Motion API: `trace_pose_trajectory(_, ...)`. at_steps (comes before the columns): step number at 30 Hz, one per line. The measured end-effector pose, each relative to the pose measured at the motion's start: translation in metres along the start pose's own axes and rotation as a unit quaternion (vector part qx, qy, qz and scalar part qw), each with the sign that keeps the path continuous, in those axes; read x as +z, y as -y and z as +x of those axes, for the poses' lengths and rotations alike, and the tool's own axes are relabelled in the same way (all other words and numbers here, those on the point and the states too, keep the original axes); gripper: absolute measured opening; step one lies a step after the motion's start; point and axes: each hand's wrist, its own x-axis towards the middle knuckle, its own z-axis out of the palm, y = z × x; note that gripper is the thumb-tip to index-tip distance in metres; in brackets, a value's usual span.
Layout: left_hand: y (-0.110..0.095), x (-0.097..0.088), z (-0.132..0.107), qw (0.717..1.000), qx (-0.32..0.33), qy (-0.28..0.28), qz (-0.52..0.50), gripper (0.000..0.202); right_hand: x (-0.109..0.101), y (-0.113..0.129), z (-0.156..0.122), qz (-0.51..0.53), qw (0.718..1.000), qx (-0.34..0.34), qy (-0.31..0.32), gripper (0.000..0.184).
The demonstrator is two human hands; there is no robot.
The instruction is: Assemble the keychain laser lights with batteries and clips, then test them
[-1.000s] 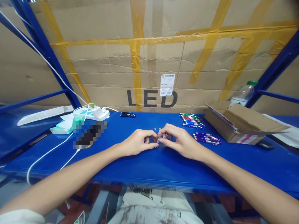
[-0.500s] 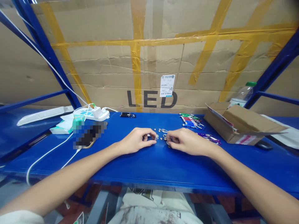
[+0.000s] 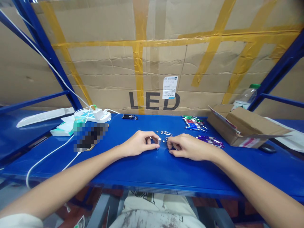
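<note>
My left hand is closed, thumb and fingertips pinching a small silver cylinder just above the blue tabletop. Across a narrow gap, my right hand is also closed, its fingertips pressed together low over the table; what they hold is too small or hidden to make out. Several tiny round metal pieces, like button cells, lie between and beyond the hands. A silver carabiner clip rests just past my right fingers. Part of another metal loop shows beside those fingers.
Slim colored penlights with clips lie in rows at right, purple ones nearer. Black ones lie at the back. An open cardboard box stands right. A phone, power strip and white cables occupy the left.
The silver cylinder in my left hand is tilted more upright. My right hand has shifted slightly left and down, uncovering more of the carabiner clip.
</note>
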Motion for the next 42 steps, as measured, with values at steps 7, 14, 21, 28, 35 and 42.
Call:
trace_pose_trajectory(7, -0.004, 0.001, -0.001, 0.999, 0.026, 0.009, 0.034, 0.024, 0.002, 0.007, 0.002, 0.051, 0.995, 0.003, -0.087, 0.007)
trace_pose_trajectory(14, -0.012, 0.002, -0.004, 0.993, 0.08, 0.028, 0.08, 0.021, 0.009, 0.014, 0.002, 0.161, 0.975, -0.015, -0.156, 0.009)
trace_pose_trajectory(21, -0.013, 0.001, -0.004, 0.991, 0.095, 0.035, 0.086, 0.021, 0.013, 0.014, 0.004, 0.17, 0.975, -0.022, -0.14, 0.014)
trace_pose_trajectory(28, -0.01, 0.004, -0.004, 0.995, 0.079, 0.021, 0.062, 0.021, 0.013, 0.014, 0.003, 0.141, 0.975, -0.042, -0.166, 0.013)
trace_pose_trajectory(35, -0.006, 0.004, -0.003, 0.999, 0.041, 0.015, 0.02, 0.022, 0.014, 0.015, 0.0, 0.049, 0.981, -0.089, -0.167, 0.009)
trace_pose_trajectory(42, -0.007, 0.004, -0.002, 0.999, 0.029, 0.016, 0.005, 0.024, 0.014, 0.014, 0.0, 0.029, 0.978, -0.1, -0.183, 0.016)
